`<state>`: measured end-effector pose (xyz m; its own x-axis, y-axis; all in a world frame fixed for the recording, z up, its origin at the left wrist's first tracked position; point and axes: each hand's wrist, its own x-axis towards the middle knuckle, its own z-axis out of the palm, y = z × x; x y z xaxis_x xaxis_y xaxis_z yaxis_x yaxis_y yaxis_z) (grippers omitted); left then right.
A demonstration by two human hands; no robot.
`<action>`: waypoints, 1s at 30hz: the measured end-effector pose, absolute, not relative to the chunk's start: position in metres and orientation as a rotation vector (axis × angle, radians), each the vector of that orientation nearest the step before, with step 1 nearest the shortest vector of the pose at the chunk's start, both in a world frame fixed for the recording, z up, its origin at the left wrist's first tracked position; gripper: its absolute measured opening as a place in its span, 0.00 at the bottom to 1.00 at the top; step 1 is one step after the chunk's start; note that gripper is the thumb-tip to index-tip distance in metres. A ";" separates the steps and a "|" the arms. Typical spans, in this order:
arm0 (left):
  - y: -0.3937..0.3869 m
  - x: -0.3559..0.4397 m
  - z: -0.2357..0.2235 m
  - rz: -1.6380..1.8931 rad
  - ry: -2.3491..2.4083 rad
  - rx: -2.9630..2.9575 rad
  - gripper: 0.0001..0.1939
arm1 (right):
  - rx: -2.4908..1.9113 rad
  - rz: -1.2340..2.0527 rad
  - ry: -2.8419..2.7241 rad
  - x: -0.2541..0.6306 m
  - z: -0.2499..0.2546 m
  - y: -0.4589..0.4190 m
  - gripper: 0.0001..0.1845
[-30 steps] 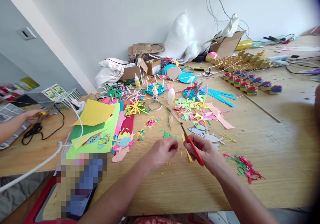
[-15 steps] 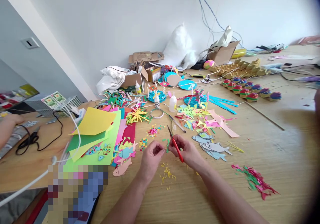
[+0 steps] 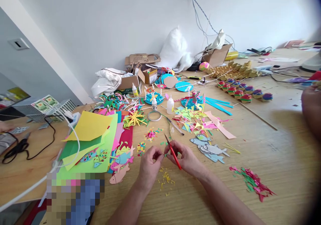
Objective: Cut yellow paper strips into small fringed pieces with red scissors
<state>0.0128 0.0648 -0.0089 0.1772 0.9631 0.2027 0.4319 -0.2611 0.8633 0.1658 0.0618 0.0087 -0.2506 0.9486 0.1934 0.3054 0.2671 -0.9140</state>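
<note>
My right hand point(image 3: 184, 155) is closed around a pair of red-handled scissors point(image 3: 175, 155), their dark blades together and pointing up and left. The fingertips of my left hand point(image 3: 151, 160) are pinched, almost meeting those of my right; whatever is between them is too small to make out. Below the hands lie thin yellow paper clippings point(image 3: 166, 178). Beyond my left hand are a pile of pink paper bits point(image 3: 151, 134) and a pile of yellow, red and green paper dots point(image 3: 141, 148). Grey paper fish point(image 3: 213, 149) rest to the right of my right hand.
Coloured paper sheets point(image 3: 89, 126) and paper fish point(image 3: 119, 174) lie on the left. Glue bottles point(image 3: 170, 105), a tape roll point(image 3: 154, 116) and blue crafts stand farther back. Red and green scraps point(image 3: 253, 183) lie right. Another person's hand point(image 3: 311, 104) shows at the right edge.
My fingertips have come closer together, and the scissors have tilted slightly further left. Another person's hand shows more at the right edge. The whole view has shifted a little.
</note>
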 end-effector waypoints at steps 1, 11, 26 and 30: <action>0.065 0.013 -0.008 1.025 1.328 1.815 0.05 | -1.157 0.991 -1.728 0.165 0.009 0.062 0.02; 0.068 0.009 -0.015 1.017 1.371 2.110 0.05 | -1.187 0.967 -1.722 0.161 -0.002 0.067 0.03; 0.065 0.006 -0.022 1.070 1.317 2.026 0.04 | -1.187 1.064 -1.652 0.158 -0.008 0.069 0.03; 0.064 0.008 -0.021 1.119 1.246 1.922 0.07 | -1.197 1.025 -1.628 0.157 -0.003 0.067 0.03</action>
